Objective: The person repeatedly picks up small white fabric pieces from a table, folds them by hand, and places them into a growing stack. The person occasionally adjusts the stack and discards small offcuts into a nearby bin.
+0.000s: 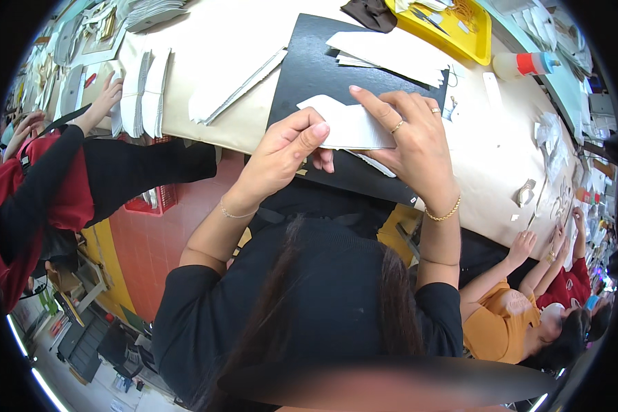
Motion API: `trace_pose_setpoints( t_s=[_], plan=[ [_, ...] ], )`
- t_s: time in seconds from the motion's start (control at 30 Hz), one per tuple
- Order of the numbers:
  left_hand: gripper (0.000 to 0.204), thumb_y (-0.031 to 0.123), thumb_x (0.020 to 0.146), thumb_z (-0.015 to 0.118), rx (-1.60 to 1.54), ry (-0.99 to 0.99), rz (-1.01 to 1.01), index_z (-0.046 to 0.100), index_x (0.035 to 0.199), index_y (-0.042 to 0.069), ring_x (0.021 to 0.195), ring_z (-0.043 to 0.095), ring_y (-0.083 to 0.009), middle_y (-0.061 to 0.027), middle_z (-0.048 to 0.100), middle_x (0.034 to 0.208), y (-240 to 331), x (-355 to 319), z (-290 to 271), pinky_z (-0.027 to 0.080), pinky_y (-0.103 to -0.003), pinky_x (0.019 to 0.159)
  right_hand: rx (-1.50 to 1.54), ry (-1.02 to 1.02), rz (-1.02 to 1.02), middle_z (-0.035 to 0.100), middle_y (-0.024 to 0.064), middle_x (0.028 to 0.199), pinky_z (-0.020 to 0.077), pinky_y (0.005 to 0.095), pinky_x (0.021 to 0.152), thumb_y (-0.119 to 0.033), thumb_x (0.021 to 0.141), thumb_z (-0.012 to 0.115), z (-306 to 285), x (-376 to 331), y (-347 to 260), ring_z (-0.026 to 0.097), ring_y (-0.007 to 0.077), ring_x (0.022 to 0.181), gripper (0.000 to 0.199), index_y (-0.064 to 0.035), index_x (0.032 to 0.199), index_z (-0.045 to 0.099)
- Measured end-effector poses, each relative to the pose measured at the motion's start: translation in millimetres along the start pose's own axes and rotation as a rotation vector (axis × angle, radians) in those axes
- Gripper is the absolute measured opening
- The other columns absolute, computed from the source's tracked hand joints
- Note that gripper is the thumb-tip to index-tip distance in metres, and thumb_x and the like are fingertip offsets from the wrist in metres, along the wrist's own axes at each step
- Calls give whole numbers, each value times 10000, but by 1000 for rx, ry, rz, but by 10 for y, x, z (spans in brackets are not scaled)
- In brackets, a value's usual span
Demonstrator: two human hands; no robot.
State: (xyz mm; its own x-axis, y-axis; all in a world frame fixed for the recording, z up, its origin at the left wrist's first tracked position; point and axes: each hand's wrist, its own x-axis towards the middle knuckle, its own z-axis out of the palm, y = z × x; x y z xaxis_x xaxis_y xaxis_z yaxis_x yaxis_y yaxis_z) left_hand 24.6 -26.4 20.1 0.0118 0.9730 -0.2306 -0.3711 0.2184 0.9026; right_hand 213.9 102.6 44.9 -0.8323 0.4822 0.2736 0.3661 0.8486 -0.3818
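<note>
Above the near edge of a black board (302,62), both hands hold a white paper piece (357,127), possibly several layers thick. My left hand (285,151) pinches its left end between thumb and bent index finger. My right hand (412,134) grips the right end, with the thumb at the lower edge and the index finger stretched over the top. On the board beyond lies a fanned stack of white paper pieces (384,55). Another white bundle (237,86) lies on the table to the left of the board.
A yellow tray (484,41) with tools and rubber bands stands far right, near a bottle with a red band (525,65). Paper stacks (144,96) line the left of the brown-covered table (487,199). Co-workers sit or stand on both sides; a red crate (165,178) is below.
</note>
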Motion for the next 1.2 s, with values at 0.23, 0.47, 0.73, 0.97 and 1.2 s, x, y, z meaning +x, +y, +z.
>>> trace_pose_setpoints(
  t_s=[0.23,0.47,0.73,0.97,1.2],
  plan=[
    [280,291,1067,436,-50,40,246,456,896,71,721,512,-117,-39,502,810,-14,70,81,440,-259,654,157,214,10,625,82,1071,470,376,912,-405,640,852,20,84,-155,613,268,987,714,-124,1262,647],
    [246,217,1053,475,289,96,582,503,901,26,689,434,-89,-26,520,785,68,119,218,385,-232,626,572,400,63,686,111,938,547,295,718,-205,719,865,94,98,-445,672,218,828,405,-20,1028,678],
    [219,179,1044,477,256,22,605,510,895,21,626,562,-131,-69,576,764,69,107,227,455,-258,601,796,646,548,658,48,832,491,233,646,-180,1030,542,-58,58,-159,606,95,717,244,28,968,653],
    [295,325,1042,465,396,-111,232,506,1007,35,828,616,-132,-130,648,960,88,46,8,468,-256,767,938,575,387,662,47,804,529,243,653,-151,990,613,-72,12,66,633,109,706,213,40,910,659],
    [758,733,906,460,-4,17,80,588,1084,8,787,475,-56,10,558,847,92,100,-18,389,-219,673,568,287,27,732,151,895,547,300,672,-36,848,710,9,134,-380,720,237,792,59,13,863,680]
  ],
)
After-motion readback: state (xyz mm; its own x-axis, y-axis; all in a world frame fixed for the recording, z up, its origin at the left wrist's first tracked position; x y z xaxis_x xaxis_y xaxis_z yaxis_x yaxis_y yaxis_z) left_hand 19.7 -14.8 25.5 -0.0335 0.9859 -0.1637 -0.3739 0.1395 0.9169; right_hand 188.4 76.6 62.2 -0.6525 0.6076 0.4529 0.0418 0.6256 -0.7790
